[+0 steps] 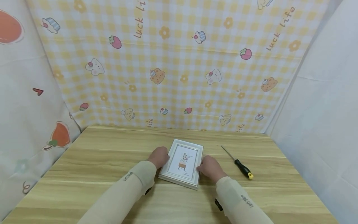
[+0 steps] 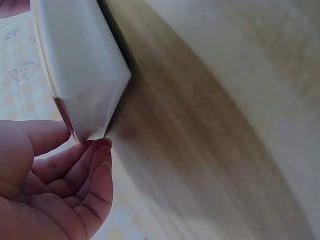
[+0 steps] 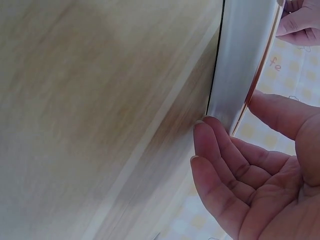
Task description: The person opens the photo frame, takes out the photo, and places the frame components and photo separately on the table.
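1. White rectangular picture frame [image 1: 183,163]: occupying the middle of the pale wood-grain surface [image 1: 98,161].
2. Left hand [image 1: 159,156], right hand [image 1: 210,168]: pinching its left and right edges.
3. Step: seemingly positioning; next move probably needing even grips.

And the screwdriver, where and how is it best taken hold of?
Probably by the black handle, with the right hand coming from the near side: it lies flat, its thick handle nearer and its thin shaft pointing away.
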`<state>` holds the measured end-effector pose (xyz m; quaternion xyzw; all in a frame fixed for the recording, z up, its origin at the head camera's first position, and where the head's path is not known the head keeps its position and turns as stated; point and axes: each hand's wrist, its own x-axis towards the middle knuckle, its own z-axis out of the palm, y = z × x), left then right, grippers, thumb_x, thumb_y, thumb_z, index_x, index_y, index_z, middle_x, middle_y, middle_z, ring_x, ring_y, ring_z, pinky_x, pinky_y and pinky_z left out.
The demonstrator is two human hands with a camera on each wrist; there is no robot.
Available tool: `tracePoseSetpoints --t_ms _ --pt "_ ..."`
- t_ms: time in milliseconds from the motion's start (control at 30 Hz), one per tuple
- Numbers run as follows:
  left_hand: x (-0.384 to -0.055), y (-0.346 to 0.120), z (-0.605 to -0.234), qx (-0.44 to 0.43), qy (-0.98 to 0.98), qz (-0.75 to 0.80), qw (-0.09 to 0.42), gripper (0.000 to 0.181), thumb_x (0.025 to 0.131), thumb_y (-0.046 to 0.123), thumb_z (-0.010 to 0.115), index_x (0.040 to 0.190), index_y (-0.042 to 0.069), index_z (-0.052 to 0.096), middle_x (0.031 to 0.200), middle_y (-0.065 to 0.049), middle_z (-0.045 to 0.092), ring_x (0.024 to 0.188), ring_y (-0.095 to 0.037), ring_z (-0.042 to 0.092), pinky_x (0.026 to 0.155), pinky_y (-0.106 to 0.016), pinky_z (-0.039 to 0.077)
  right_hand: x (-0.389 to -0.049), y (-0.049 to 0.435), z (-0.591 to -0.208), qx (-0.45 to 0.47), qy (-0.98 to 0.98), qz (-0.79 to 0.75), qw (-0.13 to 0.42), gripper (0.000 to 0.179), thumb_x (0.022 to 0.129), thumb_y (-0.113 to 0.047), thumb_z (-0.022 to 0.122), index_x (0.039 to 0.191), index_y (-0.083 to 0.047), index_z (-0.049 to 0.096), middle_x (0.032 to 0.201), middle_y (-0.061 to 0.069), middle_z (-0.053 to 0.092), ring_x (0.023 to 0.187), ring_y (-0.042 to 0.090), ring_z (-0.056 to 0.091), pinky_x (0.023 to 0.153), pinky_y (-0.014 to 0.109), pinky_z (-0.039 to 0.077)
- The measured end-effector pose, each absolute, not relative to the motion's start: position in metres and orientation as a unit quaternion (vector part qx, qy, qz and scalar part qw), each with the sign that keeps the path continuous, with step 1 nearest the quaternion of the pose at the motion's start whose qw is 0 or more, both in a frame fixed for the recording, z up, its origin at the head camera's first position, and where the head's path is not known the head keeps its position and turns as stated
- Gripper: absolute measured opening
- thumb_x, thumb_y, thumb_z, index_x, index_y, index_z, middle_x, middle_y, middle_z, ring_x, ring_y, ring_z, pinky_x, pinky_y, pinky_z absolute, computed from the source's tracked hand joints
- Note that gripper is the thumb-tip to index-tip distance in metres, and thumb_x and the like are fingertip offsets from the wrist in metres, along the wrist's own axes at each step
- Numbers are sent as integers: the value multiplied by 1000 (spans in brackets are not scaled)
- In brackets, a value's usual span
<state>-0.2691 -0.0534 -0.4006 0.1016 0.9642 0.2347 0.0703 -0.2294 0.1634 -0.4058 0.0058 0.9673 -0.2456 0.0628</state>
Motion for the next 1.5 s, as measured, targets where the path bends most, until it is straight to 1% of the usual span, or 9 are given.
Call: tracePoseSetpoints --t_ms 233,500,567,667,767,933,1133,1333,1500 --pt "-261 -55 -400 103 963 242 63 27 94 5 56 67 4 49 64 -4 47 58 -17 46 56 -29 41 -231 165 -406 4 969 -238 68 32 81 -11 73 58 -10 51 54 -2 41 51 13 39 49 23 32" --pt "-255 -55 -401 114 965 229 59 25 94 6 57 70 3 52 65 -5 49 60 -18 48 60 -31 45 -233 168 -410 -8 969 -237 66 35 81 -11 72 57 -12 47 53 -3 39 50 12 37 48 23 30" --pt "-254 -55 -401 116 965 226 59 24 94 6 57 71 3 52 66 -5 50 61 -18 48 61 -31 45 -232 169 -409 -11 969 -238 65 37 81 -10 72 55 -13 45 52 -4 37 49 11 35 47 23 29" --pt "-255 -54 -400 113 966 226 60 25 93 7 59 69 3 52 66 -5 49 61 -18 48 62 -32 46 -231 169 -407 -8 967 -246 69 41 82 -11 71 54 -14 40 50 -5 34 48 10 33 46 22 27" --pt "-256 -54 -400 105 966 231 57 29 91 7 62 65 5 50 63 -4 47 60 -18 46 62 -32 46 -231 170 -405 -1 964 -257 73 44 83 -12 69 53 -15 38 49 -5 33 47 10 32 46 22 27" --pt "-260 -56 -402 95 966 237 47 36 91 11 63 60 8 45 59 -2 41 57 -17 44 61 -32 45 -233 170 -406 7 961 -265 74 44 83 -12 68 52 -15 37 48 -5 33 46 10 32 47 23 28" --pt "-262 -57 -404 99 968 228 34 36 93 13 62 60 8 47 58 -2 45 57 -16 44 62 -33 46 -237 170 -409 -4 966 -249 63 44 82 -10 67 51 -15 36 48 -5 32 45 9 30 46 22 26" --pt "-261 -56 -404 107 965 238 36 38 93 9 60 58 9 44 57 -1 42 54 -15 42 56 -29 41 -236 168 -406 -1 967 -245 66 44 82 -9 67 51 -15 37 48 -5 31 45 10 30 45 22 25" --pt "-261 -55 -405 99 963 243 53 37 94 8 58 59 8 44 57 -2 41 54 -16 43 55 -28 40 -236 169 -405 -4 969 -237 72 43 83 -9 66 52 -15 37 49 -5 32 46 10 31 46 22 26"
